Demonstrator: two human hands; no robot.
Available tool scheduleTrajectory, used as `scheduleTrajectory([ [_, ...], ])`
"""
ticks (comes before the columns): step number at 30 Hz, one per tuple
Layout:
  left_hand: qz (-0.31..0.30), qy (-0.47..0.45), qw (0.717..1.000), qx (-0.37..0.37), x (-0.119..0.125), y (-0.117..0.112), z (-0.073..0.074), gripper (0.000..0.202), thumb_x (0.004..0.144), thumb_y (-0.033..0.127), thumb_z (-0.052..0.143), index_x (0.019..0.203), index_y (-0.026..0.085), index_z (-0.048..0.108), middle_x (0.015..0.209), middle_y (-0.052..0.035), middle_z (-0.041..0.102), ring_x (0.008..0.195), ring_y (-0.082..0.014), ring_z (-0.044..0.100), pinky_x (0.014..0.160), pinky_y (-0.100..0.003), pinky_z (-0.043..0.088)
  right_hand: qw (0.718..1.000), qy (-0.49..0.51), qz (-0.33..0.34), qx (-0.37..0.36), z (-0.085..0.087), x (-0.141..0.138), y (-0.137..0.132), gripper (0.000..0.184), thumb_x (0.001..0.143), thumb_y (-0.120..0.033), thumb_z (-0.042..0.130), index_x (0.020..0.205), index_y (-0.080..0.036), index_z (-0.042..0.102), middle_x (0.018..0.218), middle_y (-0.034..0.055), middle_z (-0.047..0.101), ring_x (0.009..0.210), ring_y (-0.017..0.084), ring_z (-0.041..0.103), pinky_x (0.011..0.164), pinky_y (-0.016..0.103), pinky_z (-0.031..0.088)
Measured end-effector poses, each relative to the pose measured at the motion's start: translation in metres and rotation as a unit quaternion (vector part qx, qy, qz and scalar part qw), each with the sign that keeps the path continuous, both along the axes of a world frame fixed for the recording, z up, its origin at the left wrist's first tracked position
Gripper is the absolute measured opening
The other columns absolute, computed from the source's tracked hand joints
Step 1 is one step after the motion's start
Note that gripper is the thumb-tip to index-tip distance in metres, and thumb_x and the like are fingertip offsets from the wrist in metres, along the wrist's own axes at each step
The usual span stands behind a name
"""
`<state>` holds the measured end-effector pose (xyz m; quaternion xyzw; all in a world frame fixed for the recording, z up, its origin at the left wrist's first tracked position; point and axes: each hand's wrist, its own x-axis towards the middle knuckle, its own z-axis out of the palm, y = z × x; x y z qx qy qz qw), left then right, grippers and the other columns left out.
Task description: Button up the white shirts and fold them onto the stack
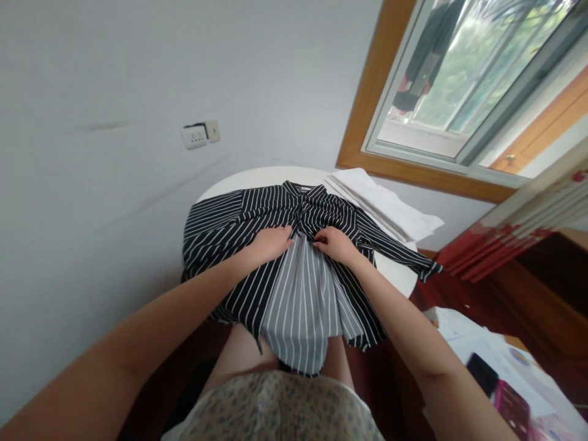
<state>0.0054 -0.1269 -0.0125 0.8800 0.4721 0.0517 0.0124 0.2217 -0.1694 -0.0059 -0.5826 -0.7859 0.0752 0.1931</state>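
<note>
A black shirt with white stripes [271, 214] lies front side up, its collar toward the wall. Below its middle the front is parted, showing the grey striped inside, and the hem hangs over the near edge of the round white table [395, 269]. My left hand [274, 241] is closed on the left front edge near the middle. On the other side of the opening, my right hand [334, 244] pinches the right front edge. Any button between the fingers is too small to make out. One sleeve stretches right past the table's rim.
Folded white cloth [381, 202] rests at the table's back right. To the lower right, papers [487, 349], a black phone [482, 372] and a pink-edged device [512, 407] lie on another surface. A wall socket [194, 137] and a wood-framed window [367, 98] are behind.
</note>
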Motion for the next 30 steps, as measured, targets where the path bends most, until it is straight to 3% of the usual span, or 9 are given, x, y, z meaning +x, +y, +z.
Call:
scheduleTrajectory([
  [6,0.035,0.047,0.998,-0.012,0.011,-0.002,0.003,0.037,0.098,0.040,0.041,0.111,0.013,0.063,0.103,-0.0218,0.070,0.099,-0.0317,0.067,0.082,-0.036,0.045,0.999,0.036,-0.002,0.000,-0.001,0.006,0.009,0.018,0.082,-0.011,0.063,0.087,-0.020,0.077,0.095,0.0065,0.073,0.088,0.021,0.064,0.085,0.031,0.046],
  [13,0.009,0.020,1.000,-0.020,0.007,0.002,0.008,0.030,0.094,0.039,0.047,0.096,0.017,0.068,0.091,-0.0158,0.072,0.090,-0.0287,0.067,0.076,-0.032,0.043,0.986,0.163,0.014,-0.025,0.019,0.017,0.010,0.021,0.086,-0.030,0.060,0.074,-0.018,0.073,0.069,-0.0007,0.066,0.066,0.015,0.058,0.068,0.026,0.041],
  [17,0.013,-0.058,0.998,-0.025,-0.004,0.011,0.020,0.032,0.088,0.046,0.056,0.071,0.020,0.063,0.076,-0.0085,0.067,0.080,-0.0232,0.063,0.068,-0.027,0.039,0.961,0.271,0.017,-0.044,0.029,0.014,0.010,0.030,0.082,-0.044,0.062,0.070,-0.018,0.070,0.062,-0.0023,0.061,0.059,0.013,0.053,0.061,0.025,0.039],
  [20,-0.012,-0.135,0.989,-0.052,-0.005,0.017,0.033,0.038,0.089,0.048,0.053,0.062,0.021,0.057,0.066,-0.0041,0.061,0.067,-0.0185,0.056,0.063,-0.026,0.035,0.918,0.390,0.000,-0.072,0.027,0.007,0.013,0.034,0.075,-0.051,0.068,0.076,-0.018,0.072,0.069,-0.0005,0.067,0.064,0.014,0.057,0.062,0.025,0.043],
  [23,-0.053,-0.229,0.967,-0.096,0.004,0.018,0.042,0.040,0.089,0.047,0.050,0.060,0.020,0.053,0.062,-0.0010,0.055,0.063,-0.0160,0.051,0.062,-0.026,0.034,0.864,0.493,-0.008,-0.098,0.021,-0.001,0.016,0.035,0.068,-0.051,0.075,0.082,-0.018,0.073,0.078,0.0013,0.072,0.071,0.015,0.062,0.069,0.026,0.049],
  [25,-0.058,-0.287,0.947,-0.129,0.014,0.016,0.041,0.039,0.090,0.047,0.048,0.060,0.020,0.051,0.061,0.0001,0.052,0.062,-0.0153,0.049,0.062,-0.026,0.035,0.836,0.537,-0.006,-0.109,0.015,-0.006,0.016,0.035,0.066,-0.049,0.077,0.082,-0.018,0.072,0.079,0.0015,0.072,0.074,0.016,0.064,0.073,0.027,0.050],
  [27,-0.038,-0.350,0.921,-0.165,0.025,0.013,0.032,0.040,0.090,0.048,0.044,0.062,0.021,0.049,0.060,0.0009,0.050,0.061,-0.0148,0.047,0.061,-0.026,0.035,0.818,0.564,-0.005,-0.113,0.007,-0.011,0.015,0.035,0.065,-0.049,0.078,0.083,-0.018,0.072,0.079,0.0018,0.073,0.076,0.016,0.065,0.076,0.028,0.051],
  [30,0.001,-0.445,0.870,-0.211,0.036,0.010,0.009,0.041,0.090,0.052,0.042,0.065,0.021,0.046,0.061,0.0018,0.048,0.060,-0.0138,0.045,0.060,-0.026,0.036,0.815,0.571,-0.021,-0.099,-0.008,-0.017,0.012,0.038,0.068,-0.050,0.075,0.088,-0.018,0.072,0.084,0.0030,0.074,0.082,0.018,0.067,0.081,0.030,0.052],
])
